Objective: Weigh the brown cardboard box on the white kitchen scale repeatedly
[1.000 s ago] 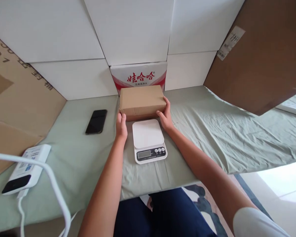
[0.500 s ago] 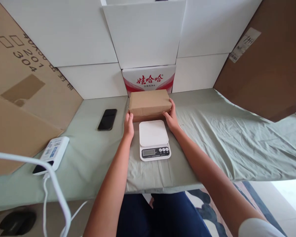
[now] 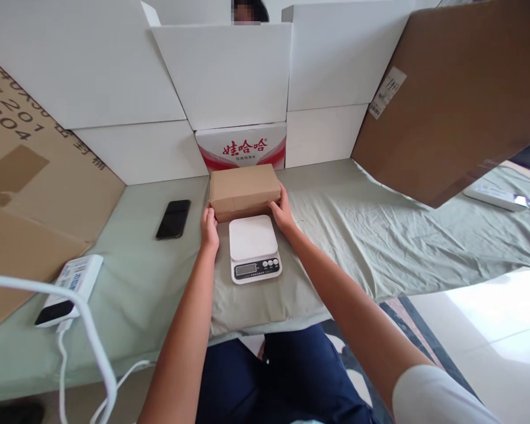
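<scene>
White foam boards and brown cardboard sheets wall in a surface draped with a pale green creased cloth (image 3: 380, 235), on which a closed, plain brown rectangular cardboard box (image 3: 244, 189) lies at the far middle, against a red-and-white printed carton (image 3: 242, 147). The left hand (image 3: 209, 227) presses the box's near left corner and the right hand (image 3: 282, 212) cups its right end, so the grip is a two-sided clamp, fingers curled on the side walls and not spread. Just short of the grip, between the wrists, sits a white digital kitchen scale (image 3: 253, 247); left of the grip lies a black smartphone (image 3: 173, 218), and farther left and nearer a white power bank with cable (image 3: 69, 288). The box looks stiff, dry and probably light, with matte faces that should not slip; holding it at both short ends seems soundest. Against the earlier frames the hands hold the same places on the box, which has not left the cloth; only the camera has swung, bringing a blurred head above the boards into view.
</scene>
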`<state>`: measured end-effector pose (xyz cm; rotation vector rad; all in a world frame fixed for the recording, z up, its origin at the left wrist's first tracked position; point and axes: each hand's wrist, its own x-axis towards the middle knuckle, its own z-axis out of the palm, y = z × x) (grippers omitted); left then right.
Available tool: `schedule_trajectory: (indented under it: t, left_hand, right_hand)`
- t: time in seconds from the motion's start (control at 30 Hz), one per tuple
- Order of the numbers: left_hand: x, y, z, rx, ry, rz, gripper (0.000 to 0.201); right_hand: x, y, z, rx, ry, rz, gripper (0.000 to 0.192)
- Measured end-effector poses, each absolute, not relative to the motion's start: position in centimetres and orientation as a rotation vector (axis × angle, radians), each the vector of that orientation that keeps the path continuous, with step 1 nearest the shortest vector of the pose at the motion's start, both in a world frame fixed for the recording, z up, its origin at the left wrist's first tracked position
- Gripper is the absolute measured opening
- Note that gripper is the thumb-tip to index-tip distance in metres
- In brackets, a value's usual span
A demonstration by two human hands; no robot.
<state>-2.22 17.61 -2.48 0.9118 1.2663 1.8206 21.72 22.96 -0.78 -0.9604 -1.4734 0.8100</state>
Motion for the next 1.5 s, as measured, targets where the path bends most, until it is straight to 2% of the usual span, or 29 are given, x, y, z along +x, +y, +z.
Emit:
schedule_trajectory:
  t: [0.43, 0.6, 1.5]
  left_hand:
    - [-2.2, 17.9, -3.0, 0.873, 1.261, 1.873, 0.054]
    - [-2.2, 17.9, -3.3, 0.84, 1.273, 1.876, 0.049]
    - [-2.5, 17.8, -4.3, 1.009, 1.378, 1.834, 0.05]
  right_hand:
    - [21.7, 23.1, -1.2, -0.923, -1.453, 0.803, 0.085]
    - [21.6, 23.3, -1.4, -0.914, -1.463, 0.775, 0.081]
    - [21.7, 22.6, -0.9, -0.944, -1.438, 0.839, 0.073]
